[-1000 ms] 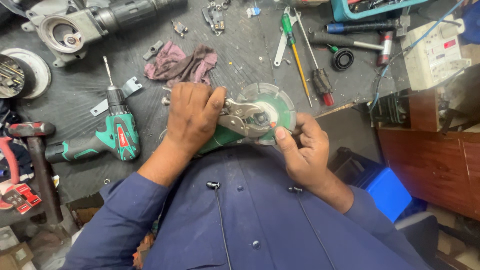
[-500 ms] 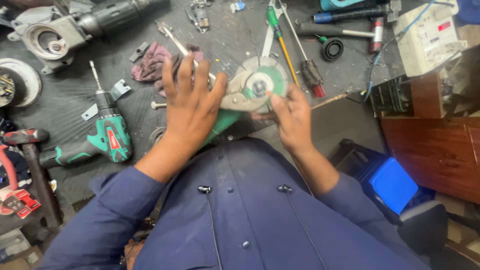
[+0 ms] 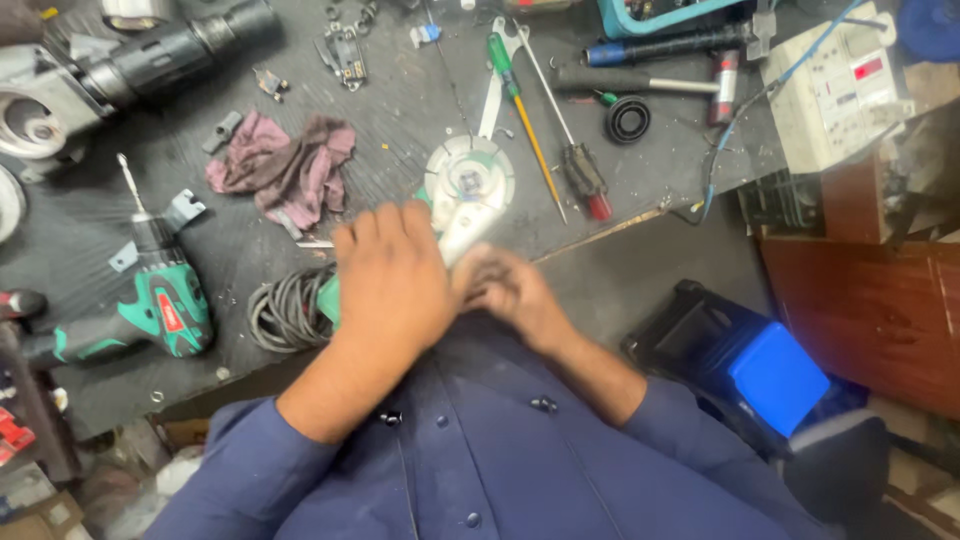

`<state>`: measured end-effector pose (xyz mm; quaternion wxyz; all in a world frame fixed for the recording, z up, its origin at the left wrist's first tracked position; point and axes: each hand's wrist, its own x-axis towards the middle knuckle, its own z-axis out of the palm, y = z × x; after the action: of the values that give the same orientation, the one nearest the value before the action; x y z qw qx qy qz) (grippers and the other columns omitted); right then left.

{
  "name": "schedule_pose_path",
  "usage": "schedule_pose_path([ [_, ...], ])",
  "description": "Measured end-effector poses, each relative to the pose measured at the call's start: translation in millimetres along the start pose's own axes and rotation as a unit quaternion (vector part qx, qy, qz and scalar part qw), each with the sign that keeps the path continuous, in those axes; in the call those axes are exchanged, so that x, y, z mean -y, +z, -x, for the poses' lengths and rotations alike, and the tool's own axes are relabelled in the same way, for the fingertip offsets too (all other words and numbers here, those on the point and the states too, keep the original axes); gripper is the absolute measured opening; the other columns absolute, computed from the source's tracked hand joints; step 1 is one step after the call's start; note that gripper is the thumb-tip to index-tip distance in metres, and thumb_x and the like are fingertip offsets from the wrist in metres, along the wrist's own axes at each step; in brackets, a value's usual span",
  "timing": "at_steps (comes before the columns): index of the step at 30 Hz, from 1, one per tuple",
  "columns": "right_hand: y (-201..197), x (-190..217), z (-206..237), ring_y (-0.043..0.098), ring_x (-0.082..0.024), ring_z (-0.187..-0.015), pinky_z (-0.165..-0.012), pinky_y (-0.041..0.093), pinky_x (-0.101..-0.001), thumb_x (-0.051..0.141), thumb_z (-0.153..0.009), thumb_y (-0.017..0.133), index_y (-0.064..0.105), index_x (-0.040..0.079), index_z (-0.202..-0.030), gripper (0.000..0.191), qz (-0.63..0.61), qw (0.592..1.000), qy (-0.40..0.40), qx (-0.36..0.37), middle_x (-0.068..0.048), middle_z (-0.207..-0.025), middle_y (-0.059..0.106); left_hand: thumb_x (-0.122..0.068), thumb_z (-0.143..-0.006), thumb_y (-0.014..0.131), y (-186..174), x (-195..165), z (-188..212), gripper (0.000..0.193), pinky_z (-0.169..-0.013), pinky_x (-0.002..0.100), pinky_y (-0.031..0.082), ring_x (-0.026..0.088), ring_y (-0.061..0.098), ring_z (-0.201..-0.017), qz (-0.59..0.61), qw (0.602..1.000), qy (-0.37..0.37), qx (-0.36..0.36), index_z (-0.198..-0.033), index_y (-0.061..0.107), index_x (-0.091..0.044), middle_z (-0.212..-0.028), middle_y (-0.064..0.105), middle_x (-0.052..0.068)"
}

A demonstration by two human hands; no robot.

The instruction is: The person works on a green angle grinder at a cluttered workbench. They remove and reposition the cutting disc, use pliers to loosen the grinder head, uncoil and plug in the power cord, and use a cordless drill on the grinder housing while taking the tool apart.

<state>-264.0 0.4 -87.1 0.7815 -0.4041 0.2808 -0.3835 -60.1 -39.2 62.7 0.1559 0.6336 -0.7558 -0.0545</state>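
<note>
While the left hand [image 3: 392, 285] lies palm-down over the green body of an angle grinder [image 3: 462, 205], fingers wrapped over it in a hold, the right hand [image 3: 510, 290] is curled against the tool's near end; blur hides whether it pinches anything, so cannot tell. The grinder's round disc guard [image 3: 468, 180] sticks out just beyond the left fingertips, face up on the dark bench [image 3: 640, 170]. Coiled black cord [image 3: 285, 308] sits just left of the left hand. Beyond the guard: a green-handled screwdriver [image 3: 515, 95] and a red-tipped one [image 3: 585, 180]. A maroon rag [image 3: 285, 165] lies farther left; a green cordless drill [image 3: 160, 305] well left. Step, as judged: working on the grinder's head, body steadied. The next move calls for a firm left-hand brace.
</note>
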Motion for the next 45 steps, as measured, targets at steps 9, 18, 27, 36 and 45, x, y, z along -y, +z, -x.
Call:
schedule_pose_path([
  [9, 13.2, 9.9, -21.7, 0.049, -0.034, -0.141, -0.123, 0.039, -0.0513, 0.010, -0.113, 0.052, 0.039, 0.000, -0.157, 0.047, -0.390, 0.902, 0.174, 0.060, -0.020, -0.148, 0.050, -0.018, -0.091, 0.073, 20.7, 5.4, 16.6, 0.032, -0.085, 0.049, 0.050, 0.043, 0.061, -0.103, 0.215, 0.971, -0.080, 0.061, -0.116, 0.063, -0.001, -0.109, 0.062, 0.021],
  [18, -23.8, 7.4, -16.3, 0.047, -0.033, -0.145, -0.123, 0.037, -0.0475, 0.016, -0.112, 0.054, 0.041, -0.002, -0.156, 0.050, -0.496, 0.839, 0.187, 0.124, -0.018, -0.153, 0.050, -0.016, -0.093, 0.078, 68.4, 0.0, 78.0, 0.042, -0.079, 0.039, 0.056, 0.027, 0.069, -0.096, 0.098, 0.991, -0.066, 0.056, -0.135, 0.074, -0.017, -0.108, 0.070, 0.007],
  [27, -15.3, 4.5, -16.4, 0.053, -0.034, -0.142, -0.126, 0.035, -0.0499, 0.027, -0.113, 0.051, 0.053, 0.000, -0.144, 0.041, -0.471, 0.850, 0.212, 0.106, -0.020, -0.144, 0.058, -0.014, -0.085, 0.080, 50.1, -14.0, 93.6, 0.023, -0.094, 0.047, 0.044, 0.029, 0.063, -0.103, 0.113, 0.992, -0.015, -0.048, -0.105, 0.070, -0.012, -0.107, 0.066, 0.004],
  [36, -2.3, 32.7, -24.5, 0.065, -0.030, -0.110, -0.113, 0.047, -0.0550, 0.025, -0.110, 0.052, 0.058, -0.001, -0.125, 0.031, -0.356, 0.896, 0.257, 0.057, -0.013, -0.108, 0.063, -0.019, -0.093, 0.075, 36.4, 4.3, 69.5, 0.044, -0.111, 0.051, 0.038, 0.035, 0.054, -0.125, 0.094, 0.990, -0.074, -0.079, -0.132, 0.060, -0.006, -0.132, 0.059, 0.014],
  [45, 7.4, 36.7, -32.1, 0.064, -0.026, -0.099, -0.107, 0.051, -0.0557, 0.029, -0.112, 0.048, 0.059, -0.001, -0.117, 0.032, -0.306, 0.911, 0.278, 0.006, -0.011, -0.098, 0.061, -0.023, -0.090, 0.078, 45.7, 18.5, 77.2, 0.058, -0.114, 0.051, 0.036, 0.035, 0.053, -0.129, 0.040, 0.992, -0.108, -0.055, -0.139, 0.055, -0.004, -0.138, 0.058, 0.014],
])
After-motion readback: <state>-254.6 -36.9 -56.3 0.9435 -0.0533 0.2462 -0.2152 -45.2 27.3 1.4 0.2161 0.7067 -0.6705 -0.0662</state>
